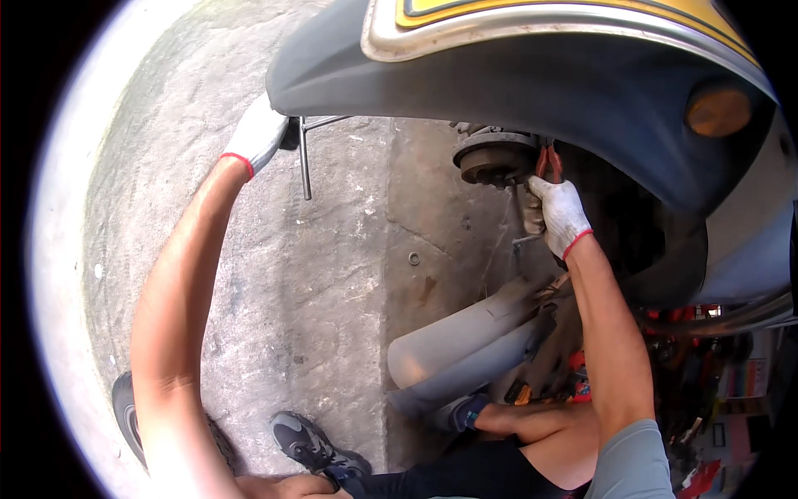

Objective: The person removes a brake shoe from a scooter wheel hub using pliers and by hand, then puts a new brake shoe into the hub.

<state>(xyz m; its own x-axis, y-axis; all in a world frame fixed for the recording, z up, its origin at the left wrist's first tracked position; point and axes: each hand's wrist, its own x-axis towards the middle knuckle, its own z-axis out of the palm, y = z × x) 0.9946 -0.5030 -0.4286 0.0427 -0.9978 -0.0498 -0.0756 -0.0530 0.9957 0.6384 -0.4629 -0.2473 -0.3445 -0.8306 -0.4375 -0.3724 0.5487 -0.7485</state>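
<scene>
My left hand (258, 135), in a white glove with red cuff, reaches to the tip of a dark curved fender (449, 79); its fingers are largely hidden there, by a dark object. Beside it is a steel T-shaped bar (305, 170). My gloved right hand (555, 208) is closed at the red-handled pliers (549, 160), just below a round, grimy metal hub (490, 166) under the fender. A thin metal rod (517, 239) shows below that hand, partly blurred.
A yellow panel with silver trim (565, 15) tops the fender. A grey cylinder (449, 341) lies below the hub, a small ring (414, 259) on the concrete. A tyre (131, 416) is at lower left, near my shoe (309, 445); assorted tools (519, 392) lie lower right.
</scene>
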